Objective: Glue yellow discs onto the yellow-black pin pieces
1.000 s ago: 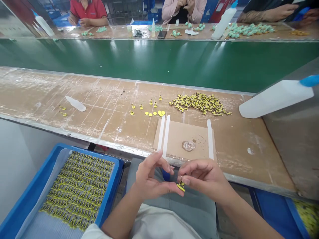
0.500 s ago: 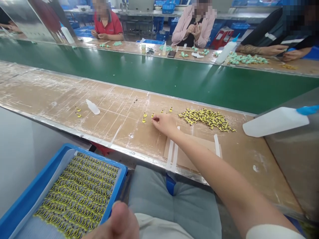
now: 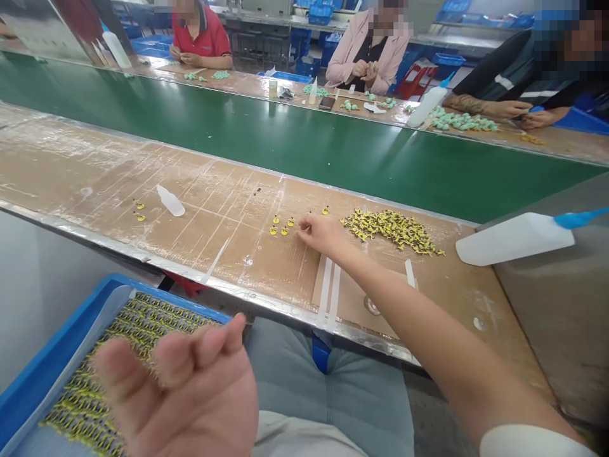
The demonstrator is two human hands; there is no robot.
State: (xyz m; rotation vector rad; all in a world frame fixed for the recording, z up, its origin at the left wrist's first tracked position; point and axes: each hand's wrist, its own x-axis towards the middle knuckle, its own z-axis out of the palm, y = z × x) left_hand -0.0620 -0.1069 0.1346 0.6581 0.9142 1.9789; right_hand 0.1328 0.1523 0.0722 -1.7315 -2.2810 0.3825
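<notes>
right hand curls its fingers beside small yellow parts, hold unclear; left hand spread open, empty, above a blue tray

We are holding our right arm stretched forward, with the right hand turned palm down and its fingertips drawn together. We are keeping our left hand raised close to the camera, palm up, its blurred fingers loosely curled.

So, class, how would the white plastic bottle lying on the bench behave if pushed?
The white plastic bottle would probably roll, lying on its rounded side. Its translucent wall suggests it is light and somewhat squeezable.
</notes>
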